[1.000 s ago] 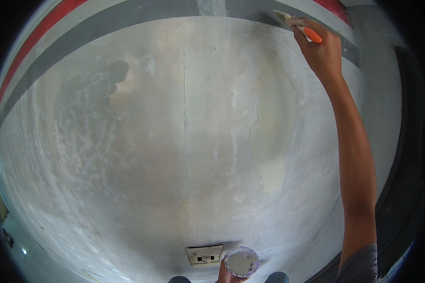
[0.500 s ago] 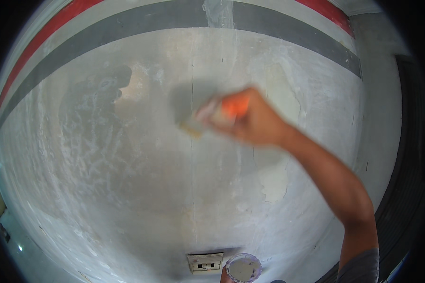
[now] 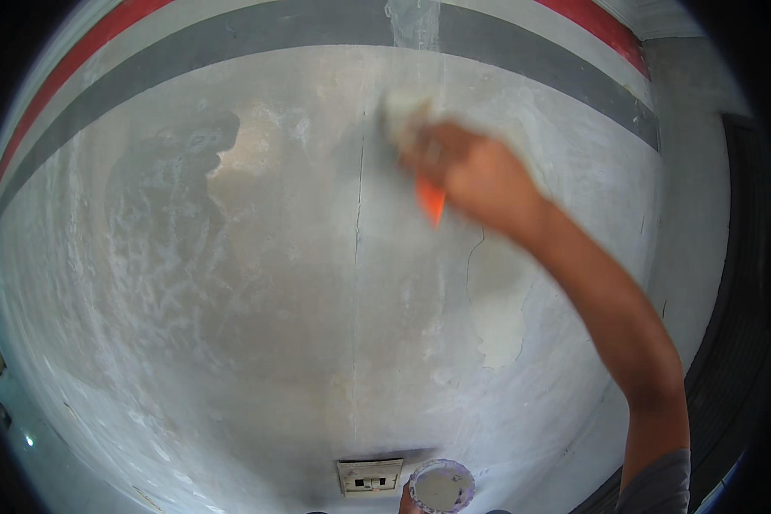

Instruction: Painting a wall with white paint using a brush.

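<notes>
My right hand is closed round a paintbrush, blurred by motion. Its orange handle points down below my fingers. The pale bristle end is up against or close to the wall, right of a thin vertical crack; whether it touches, I cannot tell. At the lower edge, a round tub of whitish liquid, its rim smeared with purple and white, is held up by my left hand. Only a sliver of that hand shows at the tub's left side; the rest is hidden or out of view.
A wall switch plate sits just left of the tub. Grey and red bands run across the top of the wall. Peeled or patched areas mark both sides of the crack. A dark slatted door or shutter stands at the right.
My right hand has swung the brush up and slightly right, its bristles turning from down-left to upward. The tub has stayed in about the same place.
</notes>
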Tool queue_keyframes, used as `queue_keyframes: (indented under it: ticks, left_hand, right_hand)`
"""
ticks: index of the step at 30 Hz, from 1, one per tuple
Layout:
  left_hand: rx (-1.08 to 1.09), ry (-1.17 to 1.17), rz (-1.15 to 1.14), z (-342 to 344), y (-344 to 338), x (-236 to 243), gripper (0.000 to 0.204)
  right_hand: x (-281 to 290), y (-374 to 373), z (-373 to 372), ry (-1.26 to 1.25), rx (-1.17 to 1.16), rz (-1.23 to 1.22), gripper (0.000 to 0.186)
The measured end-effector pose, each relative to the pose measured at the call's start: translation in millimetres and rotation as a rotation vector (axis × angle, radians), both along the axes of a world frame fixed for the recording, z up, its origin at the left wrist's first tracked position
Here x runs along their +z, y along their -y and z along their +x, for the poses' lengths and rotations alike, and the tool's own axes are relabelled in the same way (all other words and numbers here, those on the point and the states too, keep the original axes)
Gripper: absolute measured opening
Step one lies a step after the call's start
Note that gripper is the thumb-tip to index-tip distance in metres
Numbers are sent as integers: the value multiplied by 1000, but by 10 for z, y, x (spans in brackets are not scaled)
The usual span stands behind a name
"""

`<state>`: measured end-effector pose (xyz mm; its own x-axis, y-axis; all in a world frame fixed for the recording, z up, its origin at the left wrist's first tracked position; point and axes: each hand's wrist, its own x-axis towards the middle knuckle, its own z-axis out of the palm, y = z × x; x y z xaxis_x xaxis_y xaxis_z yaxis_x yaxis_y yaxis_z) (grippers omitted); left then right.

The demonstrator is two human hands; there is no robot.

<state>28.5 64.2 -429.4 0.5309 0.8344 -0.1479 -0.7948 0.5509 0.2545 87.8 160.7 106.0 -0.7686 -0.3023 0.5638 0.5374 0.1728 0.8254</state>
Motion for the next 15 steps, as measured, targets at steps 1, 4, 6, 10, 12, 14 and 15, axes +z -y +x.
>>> queue_keyframes:
  ticks: [1,4,6,10,12,14,15]
  left_hand:
    - [15,-46,65,28,-72,-239,85]
    - [-4,-74,35,-9,23,75,85]
    - [-12,-49,-57,-57,100,275,84]
    - [71,-110,79,-12,-19,-243,83]
    - [136,-154,195,21,-68,-434,82]
    - [41,-51,113,-56,-30,-394,81]
    - [34,-55,116,-68,7,-299,81]
  right_hand:
    - [-269,179,-109,72,133,-145,26]
    - [-652,381,-117,151,364,-545,20]
    - [-634,395,-80,167,486,-796,18]
    - [-36,118,296,-332,600,-967,13]
    - [342,41,703,-424,653,-688,13]
    - [544,170,920,-540,446,-213,12]
    - [573,160,1032,-544,441,-208,12]
